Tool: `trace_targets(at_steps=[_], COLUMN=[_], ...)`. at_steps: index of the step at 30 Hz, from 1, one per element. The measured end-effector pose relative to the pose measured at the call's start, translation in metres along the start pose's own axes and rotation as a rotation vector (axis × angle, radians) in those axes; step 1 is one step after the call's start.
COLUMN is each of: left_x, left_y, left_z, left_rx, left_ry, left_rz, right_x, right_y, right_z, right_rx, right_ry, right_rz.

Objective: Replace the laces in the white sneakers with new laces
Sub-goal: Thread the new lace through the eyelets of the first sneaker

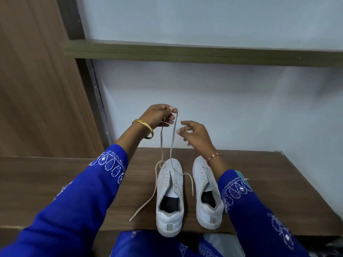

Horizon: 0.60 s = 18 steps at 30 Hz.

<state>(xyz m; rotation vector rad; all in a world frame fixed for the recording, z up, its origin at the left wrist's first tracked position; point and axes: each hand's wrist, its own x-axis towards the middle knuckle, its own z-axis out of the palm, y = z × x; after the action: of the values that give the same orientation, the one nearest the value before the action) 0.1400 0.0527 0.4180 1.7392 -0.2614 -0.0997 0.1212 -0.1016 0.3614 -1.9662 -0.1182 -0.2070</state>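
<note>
Two white sneakers stand side by side on a brown wooden table (269,191), heels toward me. The left sneaker (169,197) has a white lace (171,143) rising out of its lowest eyelets. My left hand (160,115) is raised above the shoe and pinches that lace near its top, holding both strands taut. A beige lace (148,197) lies loose over the left shoe's toe and trails down the table to the left. The right sneaker (207,191) shows no lace. My right hand (194,133) hovers above it, fingers loosely spread, holding nothing.
A pale wall stands close behind the table, with a dark olive ledge (204,54) across it. A brown wooden panel (37,80) rises at the left. Something white (222,243) lies below the table's front edge near my lap.
</note>
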Motion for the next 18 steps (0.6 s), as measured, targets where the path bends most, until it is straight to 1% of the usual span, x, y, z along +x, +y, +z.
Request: trace_targets(at_steps=[3, 7, 10, 12, 13, 14, 16, 18], left_x=[0.001, 0.003, 0.003, 0.003, 0.003, 0.002, 0.001, 0.000], left_y=[0.015, 0.042, 0.054, 0.054, 0.053, 0.050, 0.043, 0.038], left_z=[0.004, 0.003, -0.003, -0.010, -0.013, -0.014, -0.014, -0.011], left_rx=[-0.066, -0.169, -0.198, -0.144, -0.074, 0.002, 0.128, 0.206], left_ry=[0.002, 0.010, 0.044, 0.069, 0.068, 0.051, -0.007, -0.018], left_rz=[0.029, 0.091, 0.137, 0.142, 0.139, 0.132, 0.116, 0.105], right_x=[0.005, 0.006, 0.000, -0.005, -0.007, -0.007, -0.002, 0.005], right_y=[-0.023, -0.030, -0.013, 0.003, 0.007, 0.006, -0.005, -0.023], right_z=[-0.002, 0.008, 0.019, 0.021, 0.020, 0.017, 0.008, -0.003], right_rx=[0.087, 0.109, 0.019, -0.089, -0.111, -0.088, 0.051, 0.131], right_ry=[-0.078, -0.191, -0.263, -0.327, -0.328, -0.296, -0.154, -0.021], right_rz=[-0.017, 0.000, 0.042, 0.055, 0.056, 0.053, 0.036, -0.027])
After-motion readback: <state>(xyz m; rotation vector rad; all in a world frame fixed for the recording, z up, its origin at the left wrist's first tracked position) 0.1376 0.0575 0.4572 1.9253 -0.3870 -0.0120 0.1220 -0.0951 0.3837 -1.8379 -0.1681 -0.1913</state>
